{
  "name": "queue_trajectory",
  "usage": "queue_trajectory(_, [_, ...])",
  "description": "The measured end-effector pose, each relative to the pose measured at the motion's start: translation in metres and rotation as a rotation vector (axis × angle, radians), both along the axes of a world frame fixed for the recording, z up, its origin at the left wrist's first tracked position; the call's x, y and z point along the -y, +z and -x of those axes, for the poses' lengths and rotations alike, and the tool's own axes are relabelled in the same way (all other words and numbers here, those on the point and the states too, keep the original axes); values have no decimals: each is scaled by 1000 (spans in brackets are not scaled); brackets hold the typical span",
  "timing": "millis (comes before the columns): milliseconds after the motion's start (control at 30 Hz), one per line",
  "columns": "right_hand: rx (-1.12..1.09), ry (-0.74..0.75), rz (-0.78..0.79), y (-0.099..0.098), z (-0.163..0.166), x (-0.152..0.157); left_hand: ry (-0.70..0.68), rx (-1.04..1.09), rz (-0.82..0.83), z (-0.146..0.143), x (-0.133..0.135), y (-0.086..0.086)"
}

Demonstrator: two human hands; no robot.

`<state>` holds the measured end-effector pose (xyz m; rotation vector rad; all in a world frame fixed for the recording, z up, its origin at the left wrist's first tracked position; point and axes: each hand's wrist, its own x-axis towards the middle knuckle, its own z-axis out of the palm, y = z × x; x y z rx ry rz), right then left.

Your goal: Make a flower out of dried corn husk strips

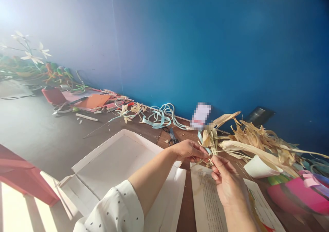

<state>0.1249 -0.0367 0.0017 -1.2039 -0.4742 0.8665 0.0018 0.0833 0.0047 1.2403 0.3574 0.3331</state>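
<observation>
1. The left hand [190, 151] and the right hand [226, 177] are close together, fingertips almost touching. Both look pinched on one thin piece [208, 151], pale blue. The fingers hide part of it, so I can't tell just where each one grips.
2. The thin piece is right at the fingertips. Its long side seems to slant, going up and left from the right thumb. Both hands are about as near to it.
3. A small bunch of dry leaves [211, 136] is just past the fingertips. It points up, away from the person, and crowds the space there. I can't tell if it is held too.
4. The big leaf pile [254, 136] is farther off to the right, so the right hand is nearer to it. A white cup [260, 167] lies tipped over on the near side of the pile.
5. The scissors [172, 137] are just past the left wrist, with the blue ribbon [160, 119] behind them.
6. The left arm goes over the white box [110, 156]. The right hand is above a printed paper [205, 194]. The blue wall [205, 53] stops things going farther back.
</observation>
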Motion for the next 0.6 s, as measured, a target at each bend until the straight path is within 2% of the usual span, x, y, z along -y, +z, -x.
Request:
queue_trajectory(233, [-37,62,29,-4,-4,-2,39,-26,-24,0,2,3])
queue_trajectory(367, [-4,80,12,-5,-4,-2,18,-37,-36,-1,2,2])
queue_trajectory(600, [63,31,27,-5,-2,0,-8,-42,-60,-2,2,-1])
